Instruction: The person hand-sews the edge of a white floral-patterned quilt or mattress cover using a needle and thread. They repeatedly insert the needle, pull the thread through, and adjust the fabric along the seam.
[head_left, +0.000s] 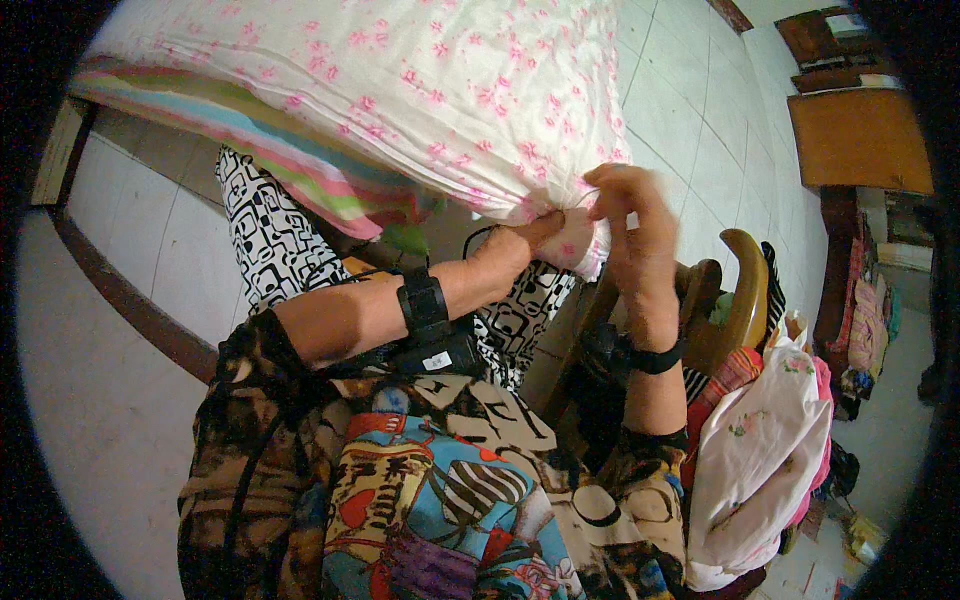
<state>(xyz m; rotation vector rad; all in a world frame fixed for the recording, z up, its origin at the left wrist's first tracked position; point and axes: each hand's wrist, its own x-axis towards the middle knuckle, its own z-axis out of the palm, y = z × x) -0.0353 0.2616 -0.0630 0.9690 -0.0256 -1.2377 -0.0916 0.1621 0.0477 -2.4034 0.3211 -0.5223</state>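
Observation:
A white cloth with pink flowers (480, 97) spreads across the top of the view, its near right corner gathered into a bunch. My left hand (529, 236) grips this gathered part, fingertips pressed into the folds. Close by on the right, my right hand (637, 210) is raised and blurred, its fingers bent; a thin dark cord or loop (581, 201) runs between its fingers and the bunch. Whether the right fingers pinch the cord is not plain. A frilled cloth end (596, 259) hangs below the bunch.
A striped cloth (300, 142) lies under the flowered one. To my right stands a wooden chair (739, 277) with a white garment (757, 450) and other clothes over it. Beyond are a tiled floor (675, 97) and brown wooden furniture (859, 139).

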